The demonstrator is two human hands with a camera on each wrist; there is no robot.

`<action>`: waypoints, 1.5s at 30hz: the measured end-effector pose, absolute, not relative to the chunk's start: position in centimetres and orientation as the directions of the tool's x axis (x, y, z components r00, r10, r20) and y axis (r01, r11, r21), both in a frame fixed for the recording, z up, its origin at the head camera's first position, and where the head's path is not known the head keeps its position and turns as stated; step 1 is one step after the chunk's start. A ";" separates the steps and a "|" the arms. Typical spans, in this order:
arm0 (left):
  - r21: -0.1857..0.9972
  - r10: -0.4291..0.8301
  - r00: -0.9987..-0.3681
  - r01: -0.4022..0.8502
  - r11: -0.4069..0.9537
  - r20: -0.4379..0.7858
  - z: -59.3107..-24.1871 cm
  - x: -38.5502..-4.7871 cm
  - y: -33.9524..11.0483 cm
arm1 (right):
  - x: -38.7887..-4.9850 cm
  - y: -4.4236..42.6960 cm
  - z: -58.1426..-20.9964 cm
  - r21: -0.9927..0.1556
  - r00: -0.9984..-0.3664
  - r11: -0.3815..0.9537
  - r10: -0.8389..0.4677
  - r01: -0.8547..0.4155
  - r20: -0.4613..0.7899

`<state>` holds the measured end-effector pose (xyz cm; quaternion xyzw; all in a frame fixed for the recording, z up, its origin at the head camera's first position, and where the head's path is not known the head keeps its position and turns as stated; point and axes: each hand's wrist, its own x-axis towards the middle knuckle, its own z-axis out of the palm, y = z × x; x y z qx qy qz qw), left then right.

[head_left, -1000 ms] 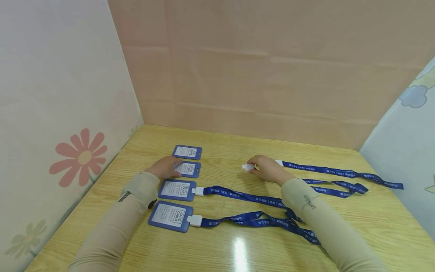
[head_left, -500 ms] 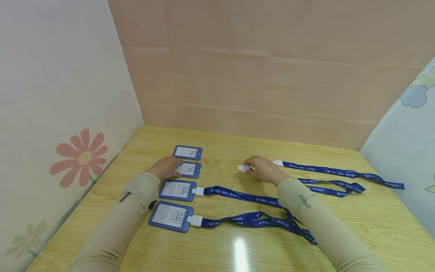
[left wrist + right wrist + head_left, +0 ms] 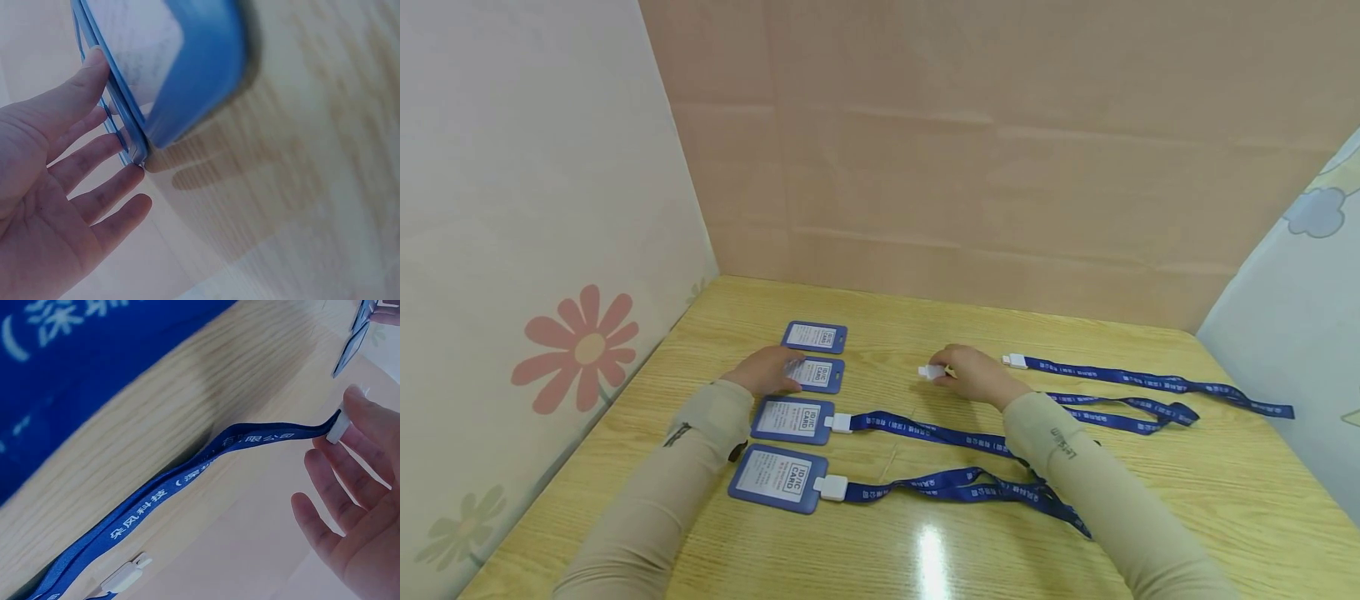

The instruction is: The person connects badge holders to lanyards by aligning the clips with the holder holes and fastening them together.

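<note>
My left hand (image 3: 769,372) pinches the left edge of a blue ID card holder (image 3: 824,375), second from the back in a column on the left. In the left wrist view its thumb (image 3: 94,62) lies on the holder's rim (image 3: 128,134). Toward the middle of the table, my right hand (image 3: 976,375) pinches the white clip (image 3: 931,372) of a navy lanyard (image 3: 1120,417). The lanyard's strap (image 3: 187,472) trails off rightward in the head view, partly behind the forearm. A gap separates the clip from the card holder.
Behind the held holder lies another card holder (image 3: 815,336). Nearer me, two holders (image 3: 792,419) (image 3: 777,478) have lanyards (image 3: 925,487) attached, running right under my right forearm. A loose lanyard (image 3: 1120,375) with a white clip (image 3: 1017,361) lies at the back right.
My right hand has moved left with the white clip, drawing the lanyard along and narrowing the gap to the card holder. My left hand has stayed in place.
</note>
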<state>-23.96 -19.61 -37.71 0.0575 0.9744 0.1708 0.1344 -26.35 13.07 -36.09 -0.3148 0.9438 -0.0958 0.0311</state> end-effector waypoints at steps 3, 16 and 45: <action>0.348 0.161 -0.957 0.069 0.935 -0.242 -37.7 -24.0 -19.6 | -26.4 12.8 -36.2 -0.195 -0.795 0.779 -0.607 -0.596 0.004; 0.362 0.162 -0.958 0.068 0.930 -0.235 -37.9 -24.1 -19.7 | -26.7 12.0 -36.6 -0.194 -0.767 0.751 -0.642 -0.631 0.009; 0.359 0.169 -0.960 0.080 0.930 -0.224 -38.3 -24.4 -19.9 | -26.9 10.2 -37.2 -0.209 -0.748 0.734 -0.664 -0.646 -0.023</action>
